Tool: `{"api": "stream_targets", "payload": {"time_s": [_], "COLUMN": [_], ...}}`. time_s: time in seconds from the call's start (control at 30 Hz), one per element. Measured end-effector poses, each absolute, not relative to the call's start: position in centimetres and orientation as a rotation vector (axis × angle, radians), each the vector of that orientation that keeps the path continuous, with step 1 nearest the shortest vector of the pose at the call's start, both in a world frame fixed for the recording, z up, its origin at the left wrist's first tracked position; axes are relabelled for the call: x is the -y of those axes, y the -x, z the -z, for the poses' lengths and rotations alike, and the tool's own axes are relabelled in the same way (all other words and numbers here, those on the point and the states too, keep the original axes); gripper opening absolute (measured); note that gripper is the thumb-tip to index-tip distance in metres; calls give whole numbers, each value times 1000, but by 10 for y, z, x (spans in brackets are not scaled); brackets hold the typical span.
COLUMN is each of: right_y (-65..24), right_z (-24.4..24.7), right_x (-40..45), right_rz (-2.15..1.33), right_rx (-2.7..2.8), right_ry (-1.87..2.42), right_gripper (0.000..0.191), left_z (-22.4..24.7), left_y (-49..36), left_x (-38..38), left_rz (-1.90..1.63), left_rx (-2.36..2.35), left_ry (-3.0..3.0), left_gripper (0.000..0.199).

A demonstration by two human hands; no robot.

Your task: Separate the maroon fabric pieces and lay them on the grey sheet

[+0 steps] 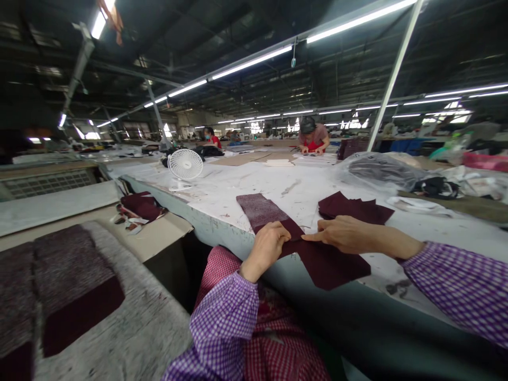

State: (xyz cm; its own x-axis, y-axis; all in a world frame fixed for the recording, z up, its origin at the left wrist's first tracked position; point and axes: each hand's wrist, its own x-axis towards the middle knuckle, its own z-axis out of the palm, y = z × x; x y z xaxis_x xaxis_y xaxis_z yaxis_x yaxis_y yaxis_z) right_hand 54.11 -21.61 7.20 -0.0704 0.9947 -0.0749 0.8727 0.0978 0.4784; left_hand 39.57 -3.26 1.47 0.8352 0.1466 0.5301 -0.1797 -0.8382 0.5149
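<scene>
At the table's (208,193) near edge, a worker's left hand (269,241) pinches maroon cloth (308,250) between thumb and fingers while the right hand (345,234) sets an extended index finger on it; whether that hand grips anything cannot be told. The cloth lies beneath both fingertips, its long axis slanting from the tabletop toward the near edge, its nearer end overhanging. A stack of maroon pieces (353,206) crowds the right hand's far side, with a plastic bag (381,166) beyond, a white fan (186,164) toward the table's left end and 2 panels (75,259) off to the left.
</scene>
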Motion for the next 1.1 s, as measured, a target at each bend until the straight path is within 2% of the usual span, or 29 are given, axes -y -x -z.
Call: {"api": "stream_targets", "payload": {"time_s": [0.27,0.4,0.53,0.7,0.77,0.9,1.0,1.1], "right_y": [-541,-550,-550,-535,-532,-535,-541,-555], "right_z": [-74,-72,-73,-70,-70,-74,-77,-82], "right_x": [215,214,209,205,204,201,198,200], "right_rz": [-432,-383,-338,-498,-511,-206,146,329], "right_rx": [-2031,-2100,-2114,-2054,-2058,-2051,-2077,-2185], "right_ry": [-1818,-1837,-1812,-1810,-1867,-2173,-2354,-2435], "right_gripper": [59,58,62,67,61,43,19,16], "left_z": [-20,-19,-16,-20,-24,-29,-30,-31], "left_y": [-397,-398,-397,-389,-382,-371,-369,-371], "left_x": [41,45,42,34,33,37,38,35], "left_rz": [-733,-746,-759,-676,-655,-630,-615,-596], "left_rx": [-114,-78,-59,36,74,90,101,133], "left_ry": [-2479,-2594,-2621,-2549,-2531,-2633,-2675,-2641], "left_gripper": [9,19,21,18,12,42,28,12]}}
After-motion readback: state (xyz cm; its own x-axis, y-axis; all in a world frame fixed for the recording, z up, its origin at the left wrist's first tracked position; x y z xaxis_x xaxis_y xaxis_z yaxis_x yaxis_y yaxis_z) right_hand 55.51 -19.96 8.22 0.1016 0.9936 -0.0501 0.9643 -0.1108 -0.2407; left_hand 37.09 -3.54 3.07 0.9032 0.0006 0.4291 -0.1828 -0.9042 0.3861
